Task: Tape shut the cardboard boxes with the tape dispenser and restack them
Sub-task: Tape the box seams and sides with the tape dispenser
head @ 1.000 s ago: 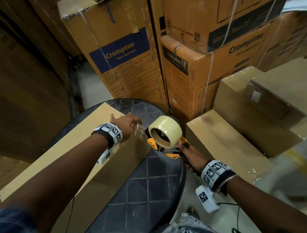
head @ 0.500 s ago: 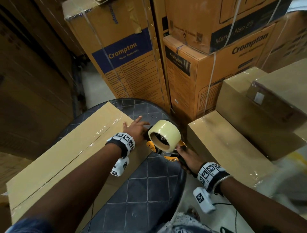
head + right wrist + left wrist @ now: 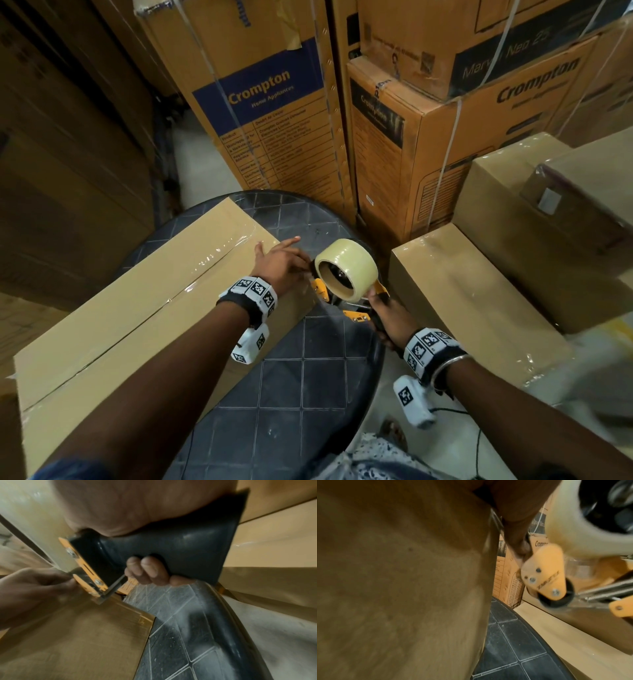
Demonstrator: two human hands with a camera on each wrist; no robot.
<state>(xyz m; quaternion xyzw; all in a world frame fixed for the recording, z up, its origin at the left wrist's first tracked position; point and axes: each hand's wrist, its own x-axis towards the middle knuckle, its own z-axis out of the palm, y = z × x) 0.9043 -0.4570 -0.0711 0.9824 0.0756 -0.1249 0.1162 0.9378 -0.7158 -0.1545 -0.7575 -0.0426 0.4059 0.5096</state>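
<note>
Since the earlier frames the long flat brown cardboard box (image 3: pixel 137 308) has rolled seam-up on the round dark tiled table (image 3: pixel 308 394), and the left hand (image 3: pixel 279 265) has slid from its top edge down to its near end, beside the tool. That hand now lies against the end face with its index finger stretched forward; its thumb and a fingertip seem to work at the nose of the orange-and-black tape dispenser (image 3: pixel 346 294), though blur hides whether they pinch the tape end. Clear tape already shines along the top seam, so this looks like tearing off or pressing down the strip at the corner. The right hand (image 3: pixel 388 322) has its fingers (image 3: pixel 145 570) wrapped round the black handle, tilting the pale roll of clear tape (image 3: pixel 346 270) up so the blade end meets the box edge. A taped plain brown box (image 3: pixel 479 301) waits just beside the table on the right, likely the restacking spot.
</note>
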